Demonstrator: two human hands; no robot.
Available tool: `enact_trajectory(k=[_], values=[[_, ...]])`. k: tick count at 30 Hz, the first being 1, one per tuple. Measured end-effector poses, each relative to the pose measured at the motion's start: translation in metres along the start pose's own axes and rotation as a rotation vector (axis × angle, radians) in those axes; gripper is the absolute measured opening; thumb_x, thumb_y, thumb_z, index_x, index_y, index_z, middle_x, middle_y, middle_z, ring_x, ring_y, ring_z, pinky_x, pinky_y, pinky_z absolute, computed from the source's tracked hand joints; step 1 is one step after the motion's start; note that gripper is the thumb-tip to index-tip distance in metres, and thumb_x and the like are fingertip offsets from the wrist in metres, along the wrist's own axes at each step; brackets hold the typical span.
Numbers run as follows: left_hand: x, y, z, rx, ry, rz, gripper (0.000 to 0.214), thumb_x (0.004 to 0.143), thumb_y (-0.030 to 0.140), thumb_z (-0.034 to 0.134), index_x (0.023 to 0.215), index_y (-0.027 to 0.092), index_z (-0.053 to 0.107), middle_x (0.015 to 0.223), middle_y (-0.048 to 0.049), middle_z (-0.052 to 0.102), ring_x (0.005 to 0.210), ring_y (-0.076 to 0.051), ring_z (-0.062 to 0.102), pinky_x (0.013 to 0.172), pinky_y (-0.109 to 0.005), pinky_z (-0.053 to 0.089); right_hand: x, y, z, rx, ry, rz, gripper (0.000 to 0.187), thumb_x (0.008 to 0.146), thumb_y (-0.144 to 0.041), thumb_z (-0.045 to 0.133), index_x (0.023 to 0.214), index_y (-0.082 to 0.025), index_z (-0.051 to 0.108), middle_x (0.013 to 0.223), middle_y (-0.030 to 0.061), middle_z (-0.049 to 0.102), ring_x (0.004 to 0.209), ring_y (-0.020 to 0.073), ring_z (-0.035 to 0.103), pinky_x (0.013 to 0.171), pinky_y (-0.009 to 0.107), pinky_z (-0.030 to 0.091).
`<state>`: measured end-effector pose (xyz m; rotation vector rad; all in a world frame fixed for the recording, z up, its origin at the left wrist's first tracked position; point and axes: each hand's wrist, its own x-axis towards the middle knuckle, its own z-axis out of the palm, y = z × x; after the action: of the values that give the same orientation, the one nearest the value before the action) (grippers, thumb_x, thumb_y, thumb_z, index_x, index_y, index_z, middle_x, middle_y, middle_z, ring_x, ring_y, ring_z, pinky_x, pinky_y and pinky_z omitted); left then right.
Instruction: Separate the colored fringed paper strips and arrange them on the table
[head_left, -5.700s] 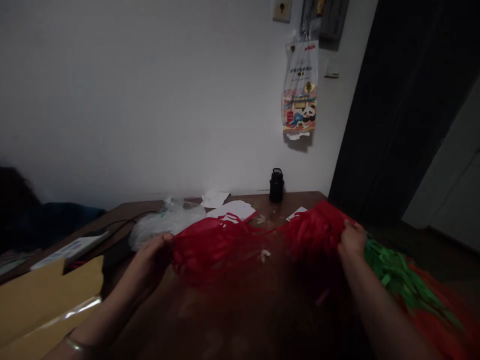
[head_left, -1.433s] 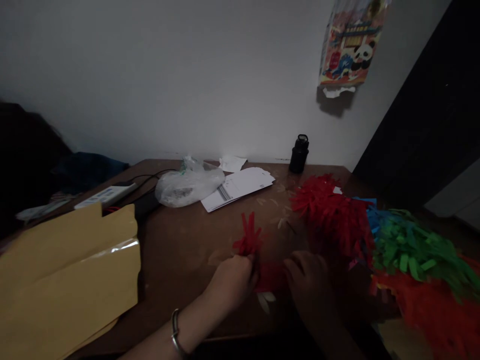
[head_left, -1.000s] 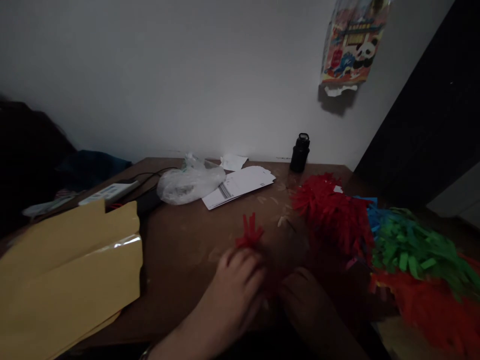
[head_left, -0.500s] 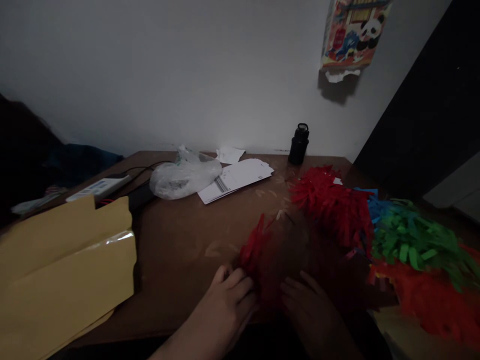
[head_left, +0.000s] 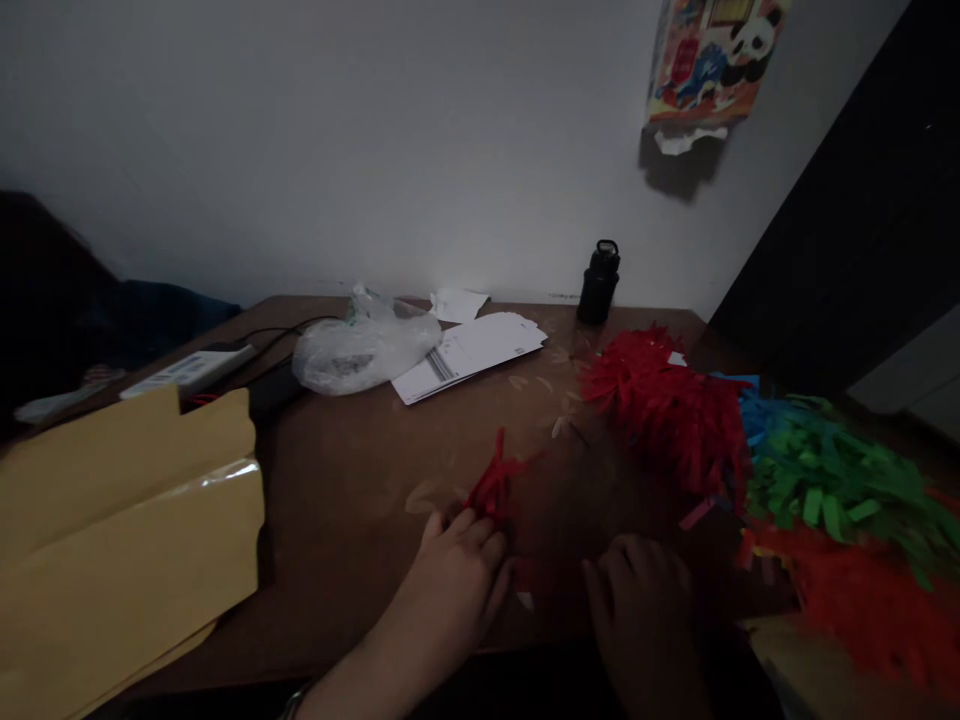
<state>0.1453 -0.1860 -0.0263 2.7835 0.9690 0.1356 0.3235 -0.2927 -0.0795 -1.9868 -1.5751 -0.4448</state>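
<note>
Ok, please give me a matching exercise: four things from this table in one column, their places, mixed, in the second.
1 black bottle
2 clear plastic bag
3 yellow envelope
4 left hand

a near left edge
b by the wall
c holding a red fringed paper strip
d beside the white papers

Pairs: 1-b, 2-d, 3-a, 4-c

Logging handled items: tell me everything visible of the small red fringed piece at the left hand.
The small red fringed piece looks like thin paper cut into narrow strips, bunched and fanning upward, gripped at its base by the left hand. It sits low over the brown table, apart from the larger red pile.
</note>
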Motion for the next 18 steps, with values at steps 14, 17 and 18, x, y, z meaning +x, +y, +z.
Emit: enact_trajectory(k=[14,17,18], values=[[0.000,0.001,0.006,0.014,0.165,0.041,0.014,0.084,0.016,0.054,0.093,0.017,0.065,0.098,-0.0100,0.067,0.092,-0.029,0.055,0.085,-0.052,0.034,0.008,-0.010,0.000,0.322,0.049,-0.425,0.034,0.101,-0.017,0.036,0.080,-0.018,0.063,0.069,0.0008,0.062,0.068,0.0147,0.053,0.079,0.036,0.035],[-0.007,0.001,0.004,-0.047,0.242,0.316,0.010,0.087,0.017,0.055,0.091,0.021,0.063,0.099,-0.0054,0.065,0.097,-0.026,0.052,0.098,-0.051,0.028,0.010,-0.010,-0.004,0.372,0.054,-0.419,0.032,0.100,-0.016,0.037,0.079,-0.017,0.061,0.072,0.0008,0.063,0.070,0.0143,0.054,0.081,0.035,0.035],[-0.009,0.003,0.003,-0.064,0.239,0.370,0.009,0.089,0.018,0.055,0.087,0.021,0.063,0.094,-0.0039,0.064,0.095,-0.024,0.051,0.099,-0.050,0.027,0.010,-0.011,-0.006,0.400,0.039,-0.407,0.031,0.100,-0.015,0.037,0.080,-0.018,0.061,0.073,0.0007,0.063,0.071,0.0141,0.054,0.081,0.035,0.035]])
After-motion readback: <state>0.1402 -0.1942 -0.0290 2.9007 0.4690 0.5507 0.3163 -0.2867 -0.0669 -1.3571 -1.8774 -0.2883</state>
